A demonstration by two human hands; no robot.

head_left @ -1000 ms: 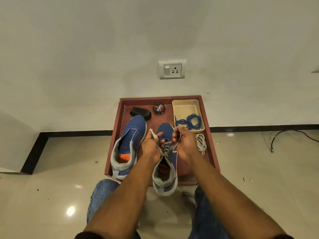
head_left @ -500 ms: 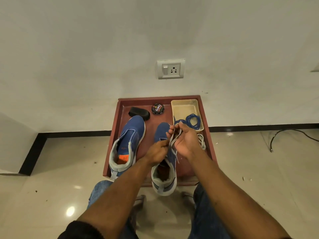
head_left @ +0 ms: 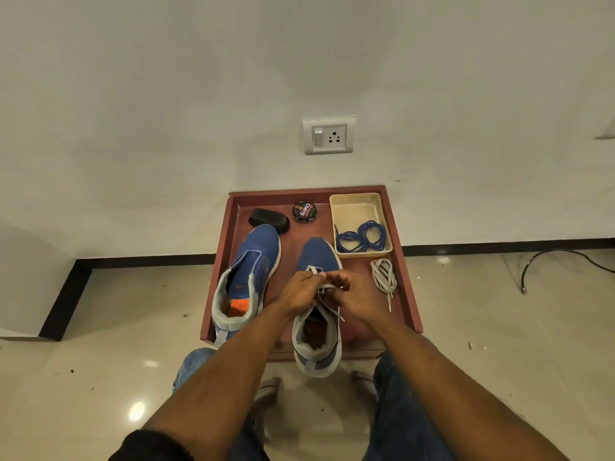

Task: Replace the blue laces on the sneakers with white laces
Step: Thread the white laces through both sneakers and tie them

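Observation:
Two blue sneakers stand on a reddish-brown tray [head_left: 407, 294]. The left sneaker [head_left: 248, 281] has no lace. The right sneaker [head_left: 317, 327] carries a white lace [head_left: 327, 299] across its lower eyelets. My left hand [head_left: 299, 291] and my right hand [head_left: 356, 297] meet over that sneaker's eyelets, each pinching part of the white lace. One loose end trails down past the shoe's opening. The removed blue laces [head_left: 362, 236] lie coiled in a beige tray [head_left: 352, 204]. A second white lace [head_left: 384, 277] lies bundled right of the sneaker.
A round black shoe-polish tin [head_left: 304, 211] and a black brush [head_left: 269, 219] sit at the tray's back. The tray rests on a glossy tile floor against a white wall with a socket [head_left: 328, 136]. A black cable [head_left: 545, 261] lies on the floor to the right.
Both hands have dropped from holding the lace ends raised and apart to meeting low over the right sneaker's eyelets. The lace now lies closer to the shoe.

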